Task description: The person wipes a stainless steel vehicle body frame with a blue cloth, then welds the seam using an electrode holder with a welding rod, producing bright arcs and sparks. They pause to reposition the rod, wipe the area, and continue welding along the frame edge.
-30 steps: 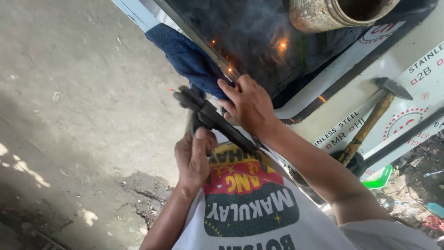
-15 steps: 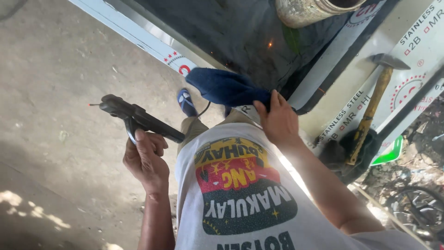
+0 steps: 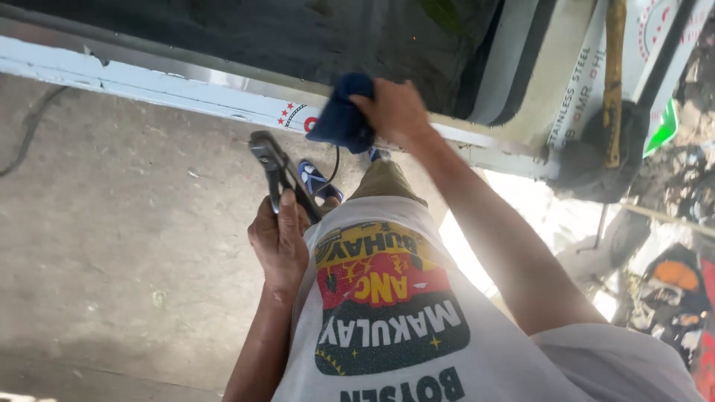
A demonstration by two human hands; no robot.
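Observation:
My left hand [image 3: 279, 242] is closed around the handle of a dark clamp-like welding tool [image 3: 274, 165], whose tip points up and away from me, close to my white printed shirt. My right hand [image 3: 396, 112] reaches forward and grips a dark blue cloth [image 3: 339, 119], pressing it against the edge of a white-painted metal frame [image 3: 149, 91]. Behind that frame lies a dark panel [image 3: 261, 37]. A thin black cable [image 3: 335, 165] hangs below the cloth.
A hammer with a wooden handle [image 3: 614, 74] leans at the upper right by a dark round object [image 3: 596, 160]. My blue sandal [image 3: 316, 180] stands on the concrete floor [image 3: 112, 246]. A cable [image 3: 30, 134] lies at far left. Clutter fills the right side.
My right hand has taken hold of the blue cloth and brought it to the frame's edge. My left hand has drawn the tool from the dark panel down to my body.

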